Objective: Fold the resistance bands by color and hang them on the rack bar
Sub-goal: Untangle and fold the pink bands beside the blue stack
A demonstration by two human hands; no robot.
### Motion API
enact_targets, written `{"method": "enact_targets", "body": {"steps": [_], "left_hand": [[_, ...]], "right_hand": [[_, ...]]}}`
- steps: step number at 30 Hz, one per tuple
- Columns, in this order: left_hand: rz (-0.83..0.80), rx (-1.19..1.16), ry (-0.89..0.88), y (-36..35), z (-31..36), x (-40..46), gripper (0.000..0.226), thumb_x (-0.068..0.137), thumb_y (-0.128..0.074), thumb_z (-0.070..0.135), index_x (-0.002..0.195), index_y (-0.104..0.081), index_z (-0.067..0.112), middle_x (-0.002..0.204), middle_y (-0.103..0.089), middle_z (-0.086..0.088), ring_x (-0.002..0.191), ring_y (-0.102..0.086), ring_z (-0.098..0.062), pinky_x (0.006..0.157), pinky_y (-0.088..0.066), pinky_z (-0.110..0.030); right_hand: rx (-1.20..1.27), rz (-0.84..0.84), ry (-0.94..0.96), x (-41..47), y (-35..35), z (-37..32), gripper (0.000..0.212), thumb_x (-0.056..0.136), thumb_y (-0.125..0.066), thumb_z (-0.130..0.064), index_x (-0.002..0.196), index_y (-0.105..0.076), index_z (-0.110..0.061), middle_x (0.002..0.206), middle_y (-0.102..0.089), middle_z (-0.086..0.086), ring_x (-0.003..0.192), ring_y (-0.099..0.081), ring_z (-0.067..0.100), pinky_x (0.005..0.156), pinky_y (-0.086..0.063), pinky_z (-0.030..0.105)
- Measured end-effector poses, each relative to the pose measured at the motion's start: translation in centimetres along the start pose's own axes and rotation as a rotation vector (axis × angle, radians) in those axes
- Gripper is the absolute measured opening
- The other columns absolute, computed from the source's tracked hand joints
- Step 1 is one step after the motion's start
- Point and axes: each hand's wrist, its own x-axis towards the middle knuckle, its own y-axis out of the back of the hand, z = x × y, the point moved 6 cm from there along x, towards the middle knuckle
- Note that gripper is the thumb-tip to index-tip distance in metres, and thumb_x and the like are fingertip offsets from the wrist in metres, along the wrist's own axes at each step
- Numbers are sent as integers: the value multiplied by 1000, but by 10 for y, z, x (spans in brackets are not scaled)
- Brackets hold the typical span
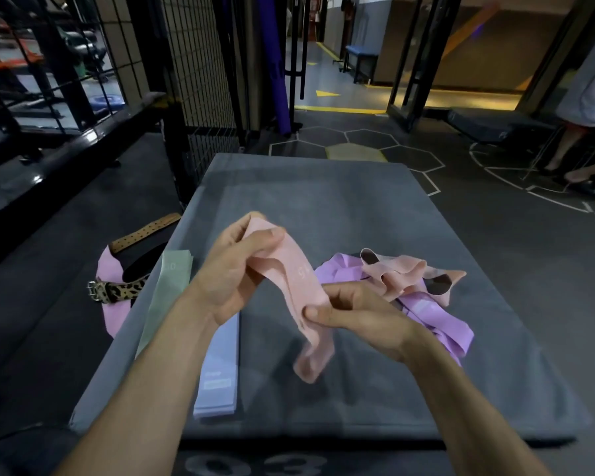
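Both the left hand [236,269] and the right hand [351,312] pinch a pink band [298,280] above the worktop [323,207]. Green band [167,297] and lavender band [220,369] lie folded at 9 o'clock; the purple-pink pile [423,297] at 3 o'clock waits; nothing hung.

Single view, head-worn, wide-angle. Looks forward and steeply down from above the person's own forearms, close to both hands: left hand [234,269] and right hand [354,314] sit mid-frame. Grey mat [375,207] stretches away beyond the hands; gym floor [495,159] and a doorway lie farther ahead. Edges bend with lens distortion.
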Motion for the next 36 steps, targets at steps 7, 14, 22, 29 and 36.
{"method": "enact_targets", "body": {"steps": [7, 14, 22, 29, 36], "left_hand": [[297, 293, -13, 46, 6, 2, 19, 92, -65, 0, 95, -62, 19, 85, -66, 2, 75, -62, -13, 62, -53, -28], [260, 369, 119, 50, -13, 2, 24, 94, -62, -3, 104, -64, 19, 100, -66, -6, 85, -63, -21, 65, -59, -32], [15, 860, -57, 30, -15, -1, 35, 93, -71, 15, 113, -64, 44, 123, -66, 15, 114, -61, -6, 94, -50, -23], [-347, 819, -121, -22, -12, -13, 22, 92, -73, 20, 114, -70, 18, 109, -74, 4, 107, -69, -17, 99, -53, -41], [-290, 890, -83, -14, -19, -8, 20, 86, -80, 27, 105, -73, 25, 85, -72, 0, 84, -68, -24, 86, -55, -47]], "right_hand": [[-65, 6, -27, -7, 23, 16, 20, 91, -72, -30, 89, -70, -10, 79, -61, 1, 78, -54, 15, 75, -39, 32], [-171, 144, 112, -6, 26, -4, 14, 98, -63, -31, 109, -71, -29, 87, -62, 24, 72, -64, 30, 67, -41, 25], [-141, 273, 217, -3, 26, -14, 17, 101, -59, -23, 91, -71, -18, 85, -67, 24, 68, -63, 45, 64, -49, 51], [-135, 301, 241, 0, 25, -11, 18, 94, -68, -36, 87, -75, -20, 73, -66, 21, 65, -55, 18, 63, -42, 33], [-65, 292, 172, -4, 28, -10, 10, 98, -63, -21, 100, -71, -15, 63, -61, 19, 43, -56, 30, 44, -44, 38]]}}
